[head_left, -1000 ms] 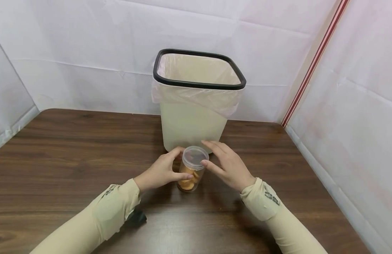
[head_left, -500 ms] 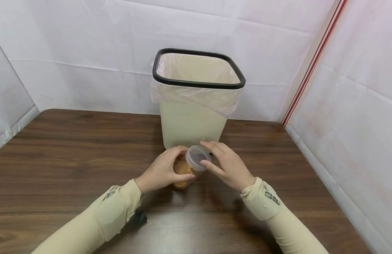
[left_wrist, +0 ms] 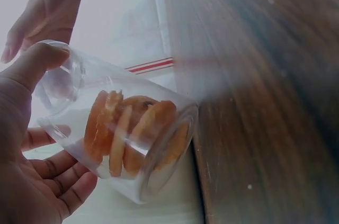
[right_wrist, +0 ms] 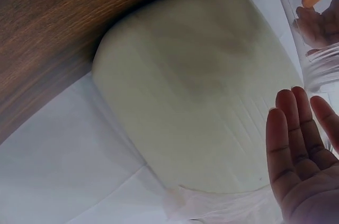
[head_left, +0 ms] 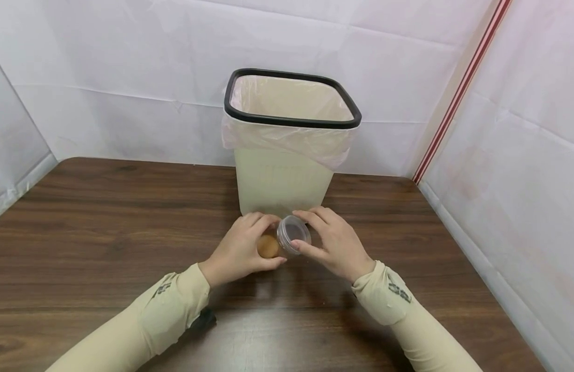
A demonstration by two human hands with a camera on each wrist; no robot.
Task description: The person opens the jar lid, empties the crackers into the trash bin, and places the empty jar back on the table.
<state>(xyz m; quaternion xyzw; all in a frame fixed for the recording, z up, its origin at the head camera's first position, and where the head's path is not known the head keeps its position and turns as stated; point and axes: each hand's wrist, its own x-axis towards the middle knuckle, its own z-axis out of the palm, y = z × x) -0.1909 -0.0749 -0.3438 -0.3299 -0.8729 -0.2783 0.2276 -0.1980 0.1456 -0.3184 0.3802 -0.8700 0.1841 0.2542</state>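
Note:
My left hand (head_left: 240,250) grips a clear plastic jar (left_wrist: 114,123) round its side, just above the table. Several golden-brown cookies (left_wrist: 135,128) lie inside it. The jar is tilted, its base to the left and its clear lid (head_left: 295,235) turned toward my right hand (head_left: 335,243). In the head view, the right thumb and forefinger are curled about the lid's edge, on opposite sides. The other right fingers (right_wrist: 288,139) stay fairly straight in the right wrist view. Where the right thumb meets the lid is hidden there.
A cream waste bin (head_left: 282,178) with a black rim and a thin pinkish liner stands just behind the hands. A small black object (head_left: 204,319) lies by the left sleeve on the dark wooden table (head_left: 129,217). White sheeting hangs at the back and sides.
The left hand has lifted the jar off the table and tipped it, swinging its lid toward the right hand. The right hand has hardly moved, its fingers now closer round the lid.

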